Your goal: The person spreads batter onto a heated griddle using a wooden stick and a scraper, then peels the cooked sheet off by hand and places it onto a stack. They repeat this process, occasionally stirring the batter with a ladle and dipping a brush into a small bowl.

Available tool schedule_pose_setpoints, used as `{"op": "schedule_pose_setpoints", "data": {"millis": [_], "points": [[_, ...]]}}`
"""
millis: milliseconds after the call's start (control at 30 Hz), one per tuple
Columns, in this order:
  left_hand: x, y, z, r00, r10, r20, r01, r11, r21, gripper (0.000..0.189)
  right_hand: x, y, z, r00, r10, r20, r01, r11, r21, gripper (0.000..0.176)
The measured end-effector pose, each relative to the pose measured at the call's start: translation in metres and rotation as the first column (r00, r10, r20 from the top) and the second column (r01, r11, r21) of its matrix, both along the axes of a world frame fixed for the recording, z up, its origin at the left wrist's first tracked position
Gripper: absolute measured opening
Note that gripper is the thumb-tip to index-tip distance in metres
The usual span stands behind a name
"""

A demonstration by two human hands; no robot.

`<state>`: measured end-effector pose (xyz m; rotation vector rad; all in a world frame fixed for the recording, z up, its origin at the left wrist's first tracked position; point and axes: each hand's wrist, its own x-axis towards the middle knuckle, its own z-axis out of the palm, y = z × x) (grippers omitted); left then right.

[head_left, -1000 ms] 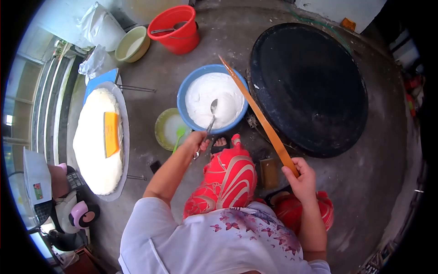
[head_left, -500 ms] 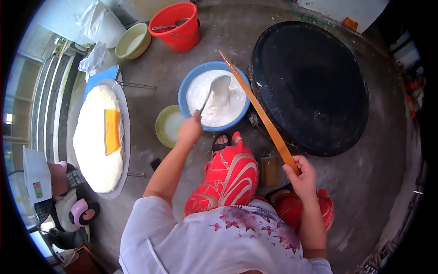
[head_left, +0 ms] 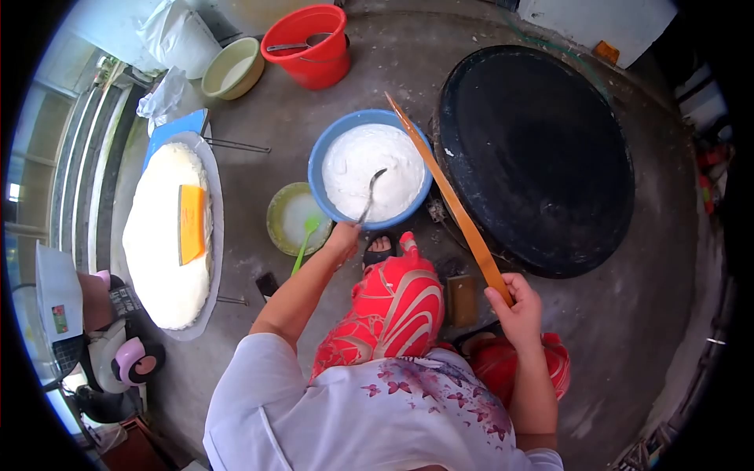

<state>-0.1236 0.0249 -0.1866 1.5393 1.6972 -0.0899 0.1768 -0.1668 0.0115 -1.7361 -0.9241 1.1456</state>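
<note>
My left hand [head_left: 342,242] is closed around the handle of a metal ladle [head_left: 370,196], whose bowl is sunk in thick white batter [head_left: 353,161]. That batter sits in a blue basin [head_left: 316,169] between my feet and the floor beyond. In my right hand [head_left: 518,306] is the near end of a long, flat wooden spatula [head_left: 459,212]. Its pointed tip reaches over the basin's right rim, by the edge of a large round black griddle [head_left: 534,157]. Close to my left hand stands a yellow-green bowl [head_left: 275,224] of pale liquid with a green spoon or brush [head_left: 303,250] in it.
On the left, a round stand holds a pile of pale flat sheets [head_left: 161,251], topped by an orange-yellow scraper [head_left: 191,226]. Further back are a red bucket [head_left: 314,72] with a ladle inside and an olive basin [head_left: 224,88]. A brown block [head_left: 461,301] lies near my right foot.
The ladle has gone from lifted and batter-coated to dipped in the batter. My left hand has come down and right, uncovering the green utensil. My right hand and the spatula barely shift.
</note>
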Motion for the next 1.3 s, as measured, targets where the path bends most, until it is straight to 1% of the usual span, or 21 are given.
{"op": "schedule_pose_setpoints", "data": {"millis": [33,67,100,167,200,267,300,400,433,500,533,633,733,800,833,967,1000,1033,1167,1233,1300], "points": [[0.009,0.004,0.017,0.879,0.414,0.235,-0.299,0.864,-0.405,0.026,0.000,0.001,0.001,1.000,0.001,0.005,-0.001,1.000,0.000,0.016],[0.013,0.007,0.030,0.564,0.788,0.247,-0.369,0.508,-0.778,0.025,-0.001,0.002,0.000,1.000,0.000,-0.016,0.000,1.000,0.007,0.017],[0.011,0.006,0.033,0.564,0.787,0.251,-0.367,0.511,-0.777,0.025,-0.001,0.003,-0.001,0.999,-0.002,-0.039,0.003,1.000,0.014,0.017],[-0.001,0.002,0.040,0.307,0.909,0.281,-0.181,0.346,-0.921,0.027,0.001,0.004,-0.006,1.000,0.011,-0.010,-0.010,1.000,0.027,0.016],[-0.006,-0.001,0.048,0.306,0.908,0.286,-0.178,0.349,-0.920,0.027,0.002,0.004,-0.006,1.000,0.023,0.017,-0.024,0.999,0.036,0.016],[-0.017,-0.007,0.071,0.187,0.933,0.308,-0.055,0.323,-0.945,0.027,0.001,0.004,-0.002,1.000,0.005,-0.030,-0.005,1.000,0.008,0.014],[-0.021,-0.010,0.085,0.184,0.932,0.313,-0.055,0.328,-0.943,0.027,0.001,0.005,-0.001,0.997,-0.013,-0.082,0.011,1.000,-0.023,0.013],[-0.032,-0.017,0.133,0.251,0.842,0.478,-0.145,0.521,-0.841,0.028,-0.003,0.005,0.004,0.976,-0.069,-0.205,0.059,0.997,-0.057,0.009],[-0.036,-0.019,0.148,0.248,0.840,0.483,-0.150,0.526,-0.837,0.028,-0.003,0.004,0.003,0.976,-0.063,-0.208,0.054,0.997,-0.051,0.009],[-0.042,-0.023,0.175,0.333,0.727,0.601,-0.212,0.678,-0.704,0.028,0.000,0.001,0.000,0.958,-0.095,-0.271,0.091,0.995,-0.030,0.012],[-0.044,-0.024,0.188,0.291,0.727,0.621,-0.211,0.682,-0.700,0.028,0.001,0.001,0.000,0.958,-0.090,-0.274,0.087,0.996,-0.023,0.012],[-0.044,-0.027,0.217,0.288,0.614,0.735,-0.231,0.789,-0.569,0.029,0.004,0.000,0.000,0.947,-0.131,-0.293,0.142,0.990,0.019,0.018],[-0.031,-0.028,0.247,0.315,0.568,0.760,-0.278,0.821,-0.498,0.029,0.010,-0.003,0.010,0.958,-0.143,-0.249,0.173,0.979,0.105,0.022],[-0.017,-0.024,0.260,0.338,0.536,0.773,-0.306,0.840,-0.448,0.029,0.021,-0.007,0.020,0.950,-0.182,-0.255,0.182,0.983,-0.025,0.021],[-0.008,-0.022,0.265,0.299,0.515,0.803,-0.292,0.851,-0.437,0.029,0.026,-0.008,0.024,0.950,-0.185,-0.253,0.188,0.982,-0.013,0.021],[0.037,-0.010,0.272,0.214,0.507,0.835,-0.276,0.851,-0.446,0.031,0.044,-0.015,0.031,0.977,-0.175,-0.124,0.183,0.981,0.058,0.023],[0.049,-0.005,0.271,0.177,0.496,0.850,-0.227,0.861,-0.456,0.031,0.050,-0.016,0.032,0.980,-0.178,0.088,0.171,0.982,0.084,0.027],[0.063,0.002,0.267,0.174,0.491,0.854,-0.218,0.865,-0.453,0.031,0.055,-0.016,0.034,0.938,-0.180,0.296,0.155,0.982,0.105,0.031],[0.123,0.021,0.246,0.158,0.450,0.879,-0.164,0.890,-0.426,0.035,0.067,-0.013,0.041,0.861,-0.134,0.491,0.109,0.991,0.079,0.039],[0.147,0.025,0.237,0.146,0.440,0.886,-0.149,0.895,-0.420,0.035,0.072,-0.009,0.036,0.735,-0.138,0.664,0.041,0.986,0.160,0.042],[0.171,0.031,0.216,0.147,0.399,0.905,-0.145,0.914,-0.379,0.035,0.077,0.000,0.036,0.714,-0.140,0.686,-0.005,0.979,0.204,0.042]]}}
